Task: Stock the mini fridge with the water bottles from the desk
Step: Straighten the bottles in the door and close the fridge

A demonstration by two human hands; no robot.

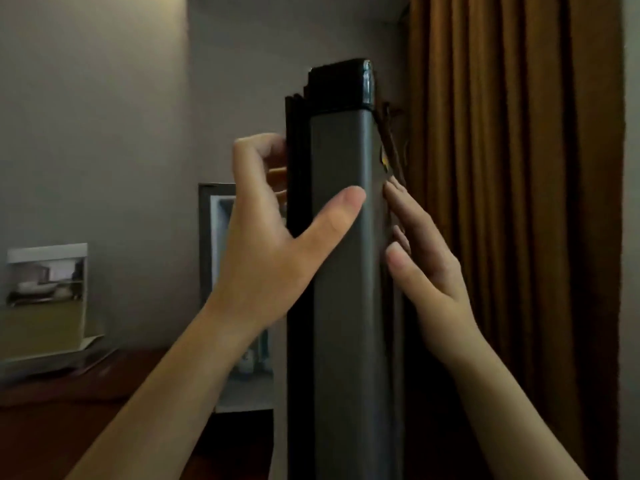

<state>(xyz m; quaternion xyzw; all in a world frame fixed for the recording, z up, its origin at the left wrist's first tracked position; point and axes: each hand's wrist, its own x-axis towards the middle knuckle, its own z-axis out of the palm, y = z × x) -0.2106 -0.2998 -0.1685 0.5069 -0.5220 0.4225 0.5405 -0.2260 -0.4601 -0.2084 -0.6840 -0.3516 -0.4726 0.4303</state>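
- Nearest the lens, my left forearm (156,393) and right forearm (512,403) rise from the bottom of view, either side of the fridge door (343,306).
- My left hand (273,251) grasps the door: the thumb (346,202) lies across its grey edge, and the fingers curl round the black gasket (298,133) on the inner side.
- My right hand (429,268) is released and flat, with straight fingers pressed against the door's outer face.
- I see the door edge-on and upright in the middle of view. Its rounded black top corner ends well below the top of the frame.
- On the outer face, just above my right fingertips, sits a small yellow mark (383,157), too small for me to read.
- Left of the door, behind my left wrist, the mini fridge (221,237) stands open on the desk (69,410), its pale interior lit.
- Low inside it are pale shapes. They are too blurred for me to tell whether they are water bottles.
- Between the gasket and the fridge frame I have only a narrow gap, mostly filled by my left hand.
- Right of the door, the brown curtain (502,202) hangs just behind my right hand, leaving little room on that side.
- Far left on the dark wooden desk, a standing card (45,299) shows a printed room scene, but its print is blurred.
- Behind everything is a plain grey wall (104,98).
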